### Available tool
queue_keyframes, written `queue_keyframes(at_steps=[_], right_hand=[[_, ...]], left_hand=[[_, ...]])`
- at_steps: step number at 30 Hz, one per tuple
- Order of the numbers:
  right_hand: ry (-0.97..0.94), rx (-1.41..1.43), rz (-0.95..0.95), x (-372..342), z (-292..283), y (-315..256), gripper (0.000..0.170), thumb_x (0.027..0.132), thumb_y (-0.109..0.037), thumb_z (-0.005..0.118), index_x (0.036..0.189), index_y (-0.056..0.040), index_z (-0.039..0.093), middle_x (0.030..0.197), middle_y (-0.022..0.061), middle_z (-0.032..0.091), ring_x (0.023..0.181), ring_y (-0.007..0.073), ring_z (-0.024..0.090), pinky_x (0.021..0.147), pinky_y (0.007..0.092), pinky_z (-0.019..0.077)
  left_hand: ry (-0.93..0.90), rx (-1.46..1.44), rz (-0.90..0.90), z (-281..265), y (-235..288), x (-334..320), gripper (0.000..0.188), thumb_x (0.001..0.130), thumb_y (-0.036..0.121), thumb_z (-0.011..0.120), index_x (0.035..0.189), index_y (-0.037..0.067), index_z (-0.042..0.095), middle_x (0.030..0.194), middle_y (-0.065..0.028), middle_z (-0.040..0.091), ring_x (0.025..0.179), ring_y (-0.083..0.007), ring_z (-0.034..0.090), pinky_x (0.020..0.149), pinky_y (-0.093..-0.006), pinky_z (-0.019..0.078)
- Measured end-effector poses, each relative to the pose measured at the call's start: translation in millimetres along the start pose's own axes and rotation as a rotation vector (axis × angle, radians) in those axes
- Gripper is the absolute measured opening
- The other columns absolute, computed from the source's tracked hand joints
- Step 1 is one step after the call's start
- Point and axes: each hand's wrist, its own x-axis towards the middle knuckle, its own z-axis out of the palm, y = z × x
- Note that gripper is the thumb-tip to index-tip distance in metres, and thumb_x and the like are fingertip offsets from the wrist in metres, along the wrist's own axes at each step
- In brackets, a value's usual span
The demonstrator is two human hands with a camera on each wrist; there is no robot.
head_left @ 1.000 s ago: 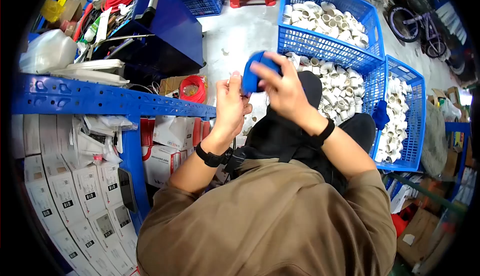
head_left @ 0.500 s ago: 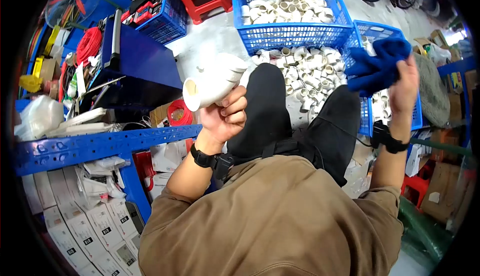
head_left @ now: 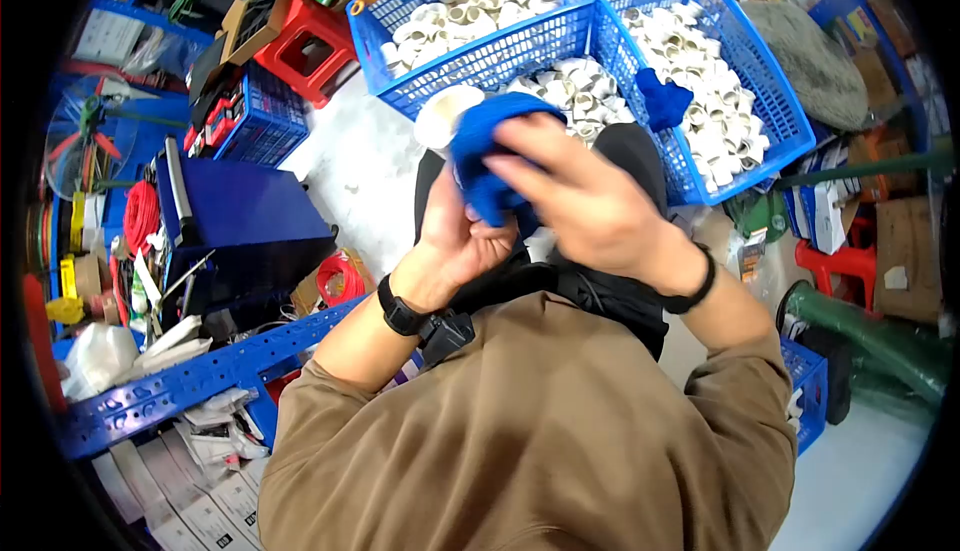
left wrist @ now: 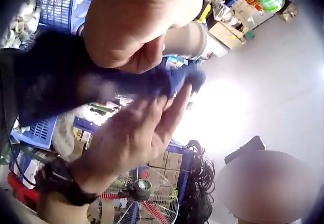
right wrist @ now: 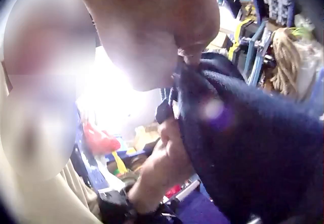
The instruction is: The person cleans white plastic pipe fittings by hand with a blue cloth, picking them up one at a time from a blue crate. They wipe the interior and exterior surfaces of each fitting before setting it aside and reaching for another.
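My left hand (head_left: pixel 452 231) grips a white plastic pipe fitting (head_left: pixel 438 121) in front of my lap. A blue cloth (head_left: pixel 482 156) is wrapped over the fitting, leaving one pale end showing. My right hand (head_left: pixel 595 196), blurred by motion, holds the cloth against it with fingers bent over the top. In the left wrist view the fitting's rounded end (left wrist: pixel 191 39) sticks out past my left hand (left wrist: pixel 142 21), with the dark blue cloth (left wrist: pixel 50 77) hanging below. The right wrist view shows the cloth (right wrist: pixel 253 128) bunched beneath my right hand (right wrist: pixel 152 31).
Blue plastic crates (head_left: pixel 490 51) full of white fittings stand ahead, and another crate (head_left: pixel 770 101) with a second blue cloth (head_left: pixel 662 99) on its edge is at right. A blue shelf beam (head_left: pixel 200 381) runs along my left. A red stool (head_left: pixel 310 46) stands further off.
The right hand has swung the cloth from the far right back onto the fitting in the left hand. The head view has turned to the right.
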Motion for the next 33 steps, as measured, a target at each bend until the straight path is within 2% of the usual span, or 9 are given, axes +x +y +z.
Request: queue_keyframes(at_steps=[13,19,21,22,27,29,30,31,33], right_hand=[[0.039,0.407,0.267,1,8,55,0.057,0.098,-0.054,0.054,0.130,-0.0062,0.057,0.113,0.0173,0.068,0.099,0.0349,0.068,0.086,0.0372,0.0526],[-0.084,0.513,0.634,-31,-3,49,0.027,0.105,-0.024,0.049,0.104,0.0006,0.060,0.075,0.0127,0.061,0.067,0.0199,0.054,0.067,0.0339,0.0460],[-0.068,0.501,0.803,-40,-5,53,0.030,0.100,-0.025,0.053,0.088,0.0024,0.057,0.076,0.0249,0.060,0.070,0.0380,0.060,0.065,0.0443,0.0462],[-0.160,0.568,0.925,-50,-4,64,0.027,0.105,-0.025,0.051,0.102,0.0000,0.061,0.079,0.0029,0.063,0.070,0.0111,0.053,0.065,0.0301,0.0444],[0.226,1.274,1.373,-90,-19,94,0.036,0.101,-0.033,0.060,0.117,-0.0006,0.064,0.103,0.0067,0.072,0.093,0.0159,0.070,0.084,0.0314,0.0568],[0.280,1.140,1.113,-109,-19,114,0.045,0.103,-0.039,0.055,0.126,0.0000,0.060,0.109,0.0091,0.071,0.099,0.0183,0.069,0.090,0.0325,0.0553],[0.128,0.620,1.157,-121,-20,124,0.058,0.106,-0.050,0.041,0.115,0.0042,0.063,0.095,0.0107,0.071,0.089,0.0203,0.069,0.086,0.0341,0.0551],[0.276,1.248,1.129,-106,-22,94,0.074,0.104,-0.061,0.035,0.122,0.0066,0.059,0.107,0.0118,0.070,0.100,0.0208,0.064,0.094,0.0316,0.0493],[0.421,1.085,0.923,-84,-24,48,0.080,0.100,-0.066,0.042,0.131,0.0069,0.054,0.121,0.0127,0.065,0.110,0.0183,0.058,0.096,0.0301,0.0455]], left_hand=[[-0.074,0.119,-0.301,18,1,3,0.052,0.101,0.056,0.042,0.102,0.006,0.054,0.064,0.0004,0.040,0.050,-0.0054,0.030,0.035,-0.0178,0.0210],[0.014,0.634,-0.242,22,-4,9,0.055,0.103,0.057,0.036,0.098,0.007,0.057,0.061,0.0000,0.042,0.045,-0.0043,0.027,0.034,-0.0177,0.0201],[0.111,0.826,-0.201,24,-11,16,0.046,0.104,0.054,0.036,0.100,0.012,0.055,0.061,-0.0001,0.042,0.045,-0.0055,0.030,0.036,-0.0192,0.0198],[0.103,0.941,-0.133,22,-15,20,0.040,0.105,0.052,0.037,0.102,0.014,0.052,0.061,0.0000,0.043,0.047,-0.0063,0.033,0.038,-0.0201,0.0204],[-0.220,1.135,0.165,6,-16,49,0.040,0.106,0.047,0.040,0.100,0.009,0.051,0.078,-0.0023,0.056,0.066,-0.0094,0.050,0.059,-0.0262,0.0422],[0.276,0.938,0.209,30,-26,52,0.042,0.106,0.046,0.039,0.104,0.007,0.054,0.094,-0.0049,0.062,0.077,-0.0121,0.057,0.071,-0.0288,0.0492],[0.170,0.887,0.246,39,-34,51,0.042,0.106,0.048,0.040,0.104,0.007,0.053,0.091,-0.0054,0.062,0.073,-0.0123,0.056,0.068,-0.0291,0.0494],[0.084,0.882,0.228,33,-28,55,0.042,0.105,0.049,0.040,0.104,0.009,0.051,0.085,-0.0057,0.061,0.067,-0.0119,0.054,0.063,-0.0280,0.0477],[0.051,0.981,0.335,30,-36,70,0.035,0.106,0.047,0.043,0.100,0.013,0.048,0.078,-0.0045,0.058,0.057,-0.0090,0.049,0.052,-0.0242,0.0419]])
